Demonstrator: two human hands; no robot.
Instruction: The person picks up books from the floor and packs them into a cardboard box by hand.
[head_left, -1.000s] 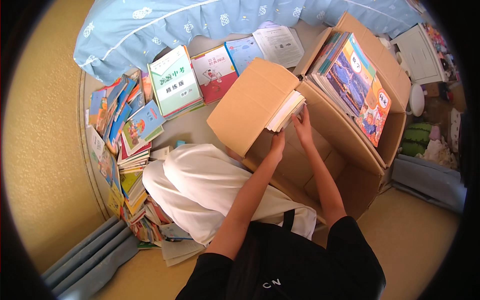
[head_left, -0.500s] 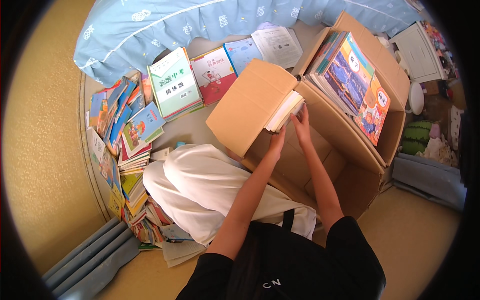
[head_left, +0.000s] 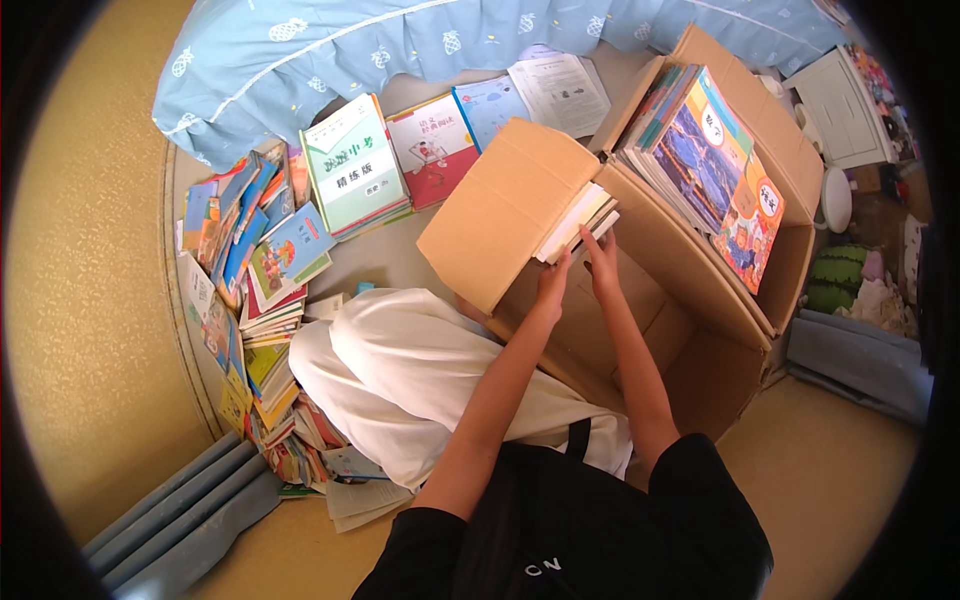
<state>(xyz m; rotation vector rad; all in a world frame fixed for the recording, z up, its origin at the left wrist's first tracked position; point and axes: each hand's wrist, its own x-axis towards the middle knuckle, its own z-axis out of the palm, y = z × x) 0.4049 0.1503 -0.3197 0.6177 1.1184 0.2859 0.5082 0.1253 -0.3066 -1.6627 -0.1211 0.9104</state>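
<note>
Both hands reach into the near half of an open cardboard box [head_left: 690, 370] and meet at a stack of books [head_left: 578, 222] under its raised far-left flap [head_left: 505, 210]. The stack shows pale page edges, slightly staggered, and the flap hides part of it. My left hand [head_left: 553, 284] is closed at the stack's near-left side. On the near-right side, my right hand [head_left: 603, 263] has its fingertips on the page edges, with the fingers partly hidden. Below my hands, the bare cardboard bottom of the box shows.
Colourful textbooks [head_left: 712, 150] stack in the box's far-right half. Beyond the flap lie a green-white book pile [head_left: 355, 170], a red-white book [head_left: 430, 150] and open papers [head_left: 560, 95]. Loose books [head_left: 290, 250] heap along the wall at left. A white cabinet [head_left: 845, 110] stands far right.
The books in the stack look slightly more staggered, and my right hand has shifted a little down its near edge. The whole view has moved slightly.
</note>
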